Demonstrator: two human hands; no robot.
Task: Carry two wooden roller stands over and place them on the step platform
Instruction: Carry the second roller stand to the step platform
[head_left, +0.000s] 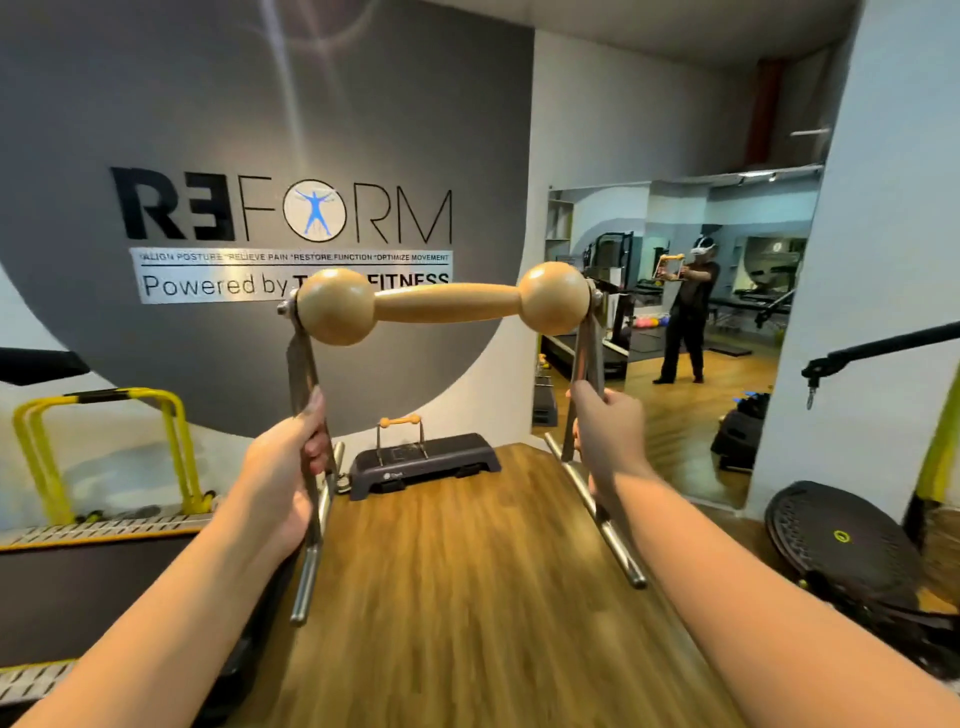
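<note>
Left hand (291, 467), right hand (608, 441): fingers clenched on steel uprights of one wooden roller stand (441, 306), held aloft over wood floor (467, 571). Second roller stand (400, 439): upright on dark step platform (467, 452) by far wall.

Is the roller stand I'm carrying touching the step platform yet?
Apart. The head view shows the carried wooden roller stand held up in both hands, with bare wooden floor between it and the black step platform.

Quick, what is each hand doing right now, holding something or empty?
Left hand: closed around the left metal upright of the wooden roller stand.
Right hand: closed around the same stand's right metal upright.
</note>
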